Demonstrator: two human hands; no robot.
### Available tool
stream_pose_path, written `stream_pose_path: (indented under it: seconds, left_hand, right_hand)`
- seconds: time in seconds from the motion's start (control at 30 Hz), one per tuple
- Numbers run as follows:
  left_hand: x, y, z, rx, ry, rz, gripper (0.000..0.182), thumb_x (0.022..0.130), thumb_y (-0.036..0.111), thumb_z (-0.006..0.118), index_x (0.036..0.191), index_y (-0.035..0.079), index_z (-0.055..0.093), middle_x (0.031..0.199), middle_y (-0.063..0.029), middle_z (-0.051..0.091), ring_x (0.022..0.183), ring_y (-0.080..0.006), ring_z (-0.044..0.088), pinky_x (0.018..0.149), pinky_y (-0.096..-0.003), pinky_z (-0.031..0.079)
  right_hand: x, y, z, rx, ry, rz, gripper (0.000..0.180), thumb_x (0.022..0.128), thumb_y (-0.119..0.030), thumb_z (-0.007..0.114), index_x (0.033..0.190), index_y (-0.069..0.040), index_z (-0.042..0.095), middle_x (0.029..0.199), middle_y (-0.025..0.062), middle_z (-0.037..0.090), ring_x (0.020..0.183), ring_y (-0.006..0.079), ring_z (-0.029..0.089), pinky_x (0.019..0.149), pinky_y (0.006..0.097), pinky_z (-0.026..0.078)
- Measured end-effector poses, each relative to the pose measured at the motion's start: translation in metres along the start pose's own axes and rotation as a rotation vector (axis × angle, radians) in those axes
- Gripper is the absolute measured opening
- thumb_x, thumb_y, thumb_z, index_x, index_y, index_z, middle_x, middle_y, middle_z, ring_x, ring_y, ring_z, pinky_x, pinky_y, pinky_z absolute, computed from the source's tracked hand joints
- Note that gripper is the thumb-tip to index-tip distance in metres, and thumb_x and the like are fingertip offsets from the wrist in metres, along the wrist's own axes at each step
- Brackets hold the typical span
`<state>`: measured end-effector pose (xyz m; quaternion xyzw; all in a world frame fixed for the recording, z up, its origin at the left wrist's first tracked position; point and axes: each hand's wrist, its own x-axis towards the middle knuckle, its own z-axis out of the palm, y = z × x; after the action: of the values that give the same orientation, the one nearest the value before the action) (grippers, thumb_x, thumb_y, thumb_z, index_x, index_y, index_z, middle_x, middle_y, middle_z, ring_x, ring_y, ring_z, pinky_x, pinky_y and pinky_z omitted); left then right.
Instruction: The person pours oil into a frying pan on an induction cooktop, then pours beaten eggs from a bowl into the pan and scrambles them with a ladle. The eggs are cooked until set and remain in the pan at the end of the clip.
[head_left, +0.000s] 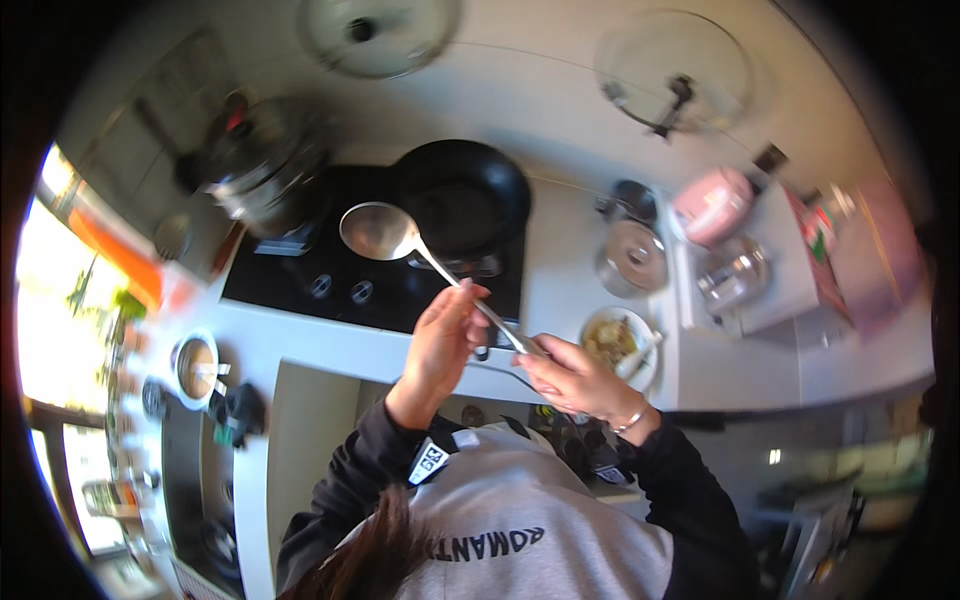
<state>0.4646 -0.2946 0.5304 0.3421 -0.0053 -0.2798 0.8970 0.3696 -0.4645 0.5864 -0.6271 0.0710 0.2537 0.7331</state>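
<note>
A long-handled metal ladle (381, 231) is held up in front of me, its bowl pointing to the upper left over the cooktop. My left hand (444, 334) pinches the middle of the handle between thumb and fingers. Around the lower end of the handle closes my right hand (581, 379), a bracelet at its wrist. Behind the ladle, a black frying pan (465, 199) sits on the black glass cooktop (300, 289). The ladle's bowl partly covers the cooktop beside the pan.
A steel pot (262, 165) stands at the cooktop's left. Right of it are a bowl of food with a spoon (615, 345), a lidded pot (634, 259) and a pink appliance (712, 204). Glass lids (675, 67) hang on the wall. A white pot (196, 367) stands near the sink (184, 480).
</note>
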Motion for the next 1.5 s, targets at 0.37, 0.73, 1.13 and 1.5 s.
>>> stream_pose_path:
  seconds: [0.37,0.73,1.13,1.5]
  left_hand:
    - [0.066,-0.063,-0.073,0.138,0.185,-0.481,0.041,0.084,0.011,0.065,0.116,0.008,0.04,0.094,-0.01,0.055,0.077,-0.0215,0.058,0.064,-0.0358,0.05]
    - [0.055,-0.073,-0.102,0.124,0.169,-0.55,0.028,0.087,0.006,0.06,0.106,0.013,0.039,0.089,-0.0066,0.047,0.072,-0.0174,0.049,0.056,-0.0342,0.047]
    - [0.055,-0.078,-0.115,0.105,0.129,-0.576,0.029,0.088,0.006,0.059,0.107,0.013,0.038,0.088,-0.0058,0.047,0.072,-0.0172,0.05,0.057,-0.0343,0.048]
    - [0.054,-0.081,-0.119,0.115,0.106,-0.574,0.031,0.087,0.008,0.061,0.108,0.013,0.038,0.089,-0.0069,0.047,0.074,-0.0182,0.051,0.057,-0.0346,0.049]
  right_hand:
    - [0.037,0.025,-0.036,0.133,0.474,-0.057,0.025,0.094,-0.027,0.053,0.089,-0.005,0.043,0.062,-0.0032,0.04,0.041,0.0038,0.032,0.036,0.0213,0.027]
    - [0.079,0.028,-0.052,-0.068,0.595,-0.008,0.023,0.094,-0.026,0.052,0.092,-0.005,0.044,0.063,0.0001,0.045,0.04,0.0061,0.036,0.037,0.0224,0.029]
    - [0.106,0.037,-0.052,-0.249,0.648,0.108,0.029,0.092,-0.029,0.053,0.09,-0.002,0.044,0.064,0.0011,0.048,0.039,0.0074,0.04,0.036,0.0229,0.031]
    - [0.1,0.034,-0.047,-0.189,0.658,0.011,0.025,0.093,-0.028,0.053,0.089,-0.005,0.042,0.062,-0.0001,0.046,0.04,0.0066,0.038,0.037,0.0228,0.032]
